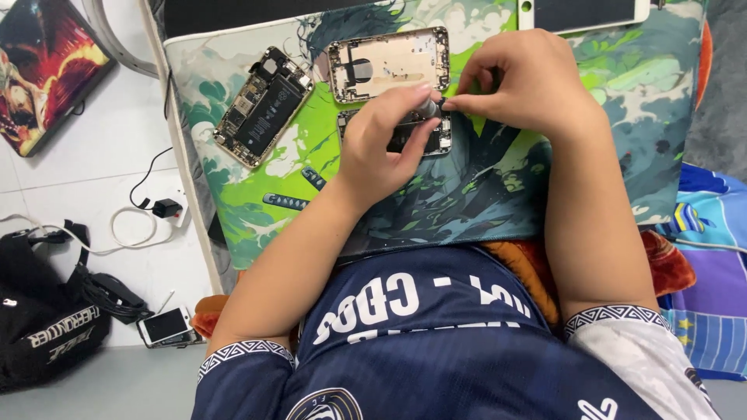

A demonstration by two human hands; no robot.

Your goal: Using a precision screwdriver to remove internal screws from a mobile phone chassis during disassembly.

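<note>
Both hands meet over an opened phone body (pixel 436 136) lying on a green and blue patterned mat (pixel 257 194). My left hand (pixel 385 144) rests on that phone, its fingertips pinched on a small dark part (pixel 437 103). My right hand (pixel 521 85) pinches the same small part from the right. Most of the phone body is hidden under my left hand. Just beyond it lies an empty gold phone housing (pixel 389 64). To the left sits another opened phone with a black battery (pixel 264 106).
A white phone screen panel (pixel 583 12) lies at the mat's far edge. On the floor at left are a white power strip with a plug and cables (pixel 167 210), a black bag (pixel 47 327), a small phone (pixel 165 325) and a colourful laptop lid (pixel 43 66). Bedding lies at right.
</note>
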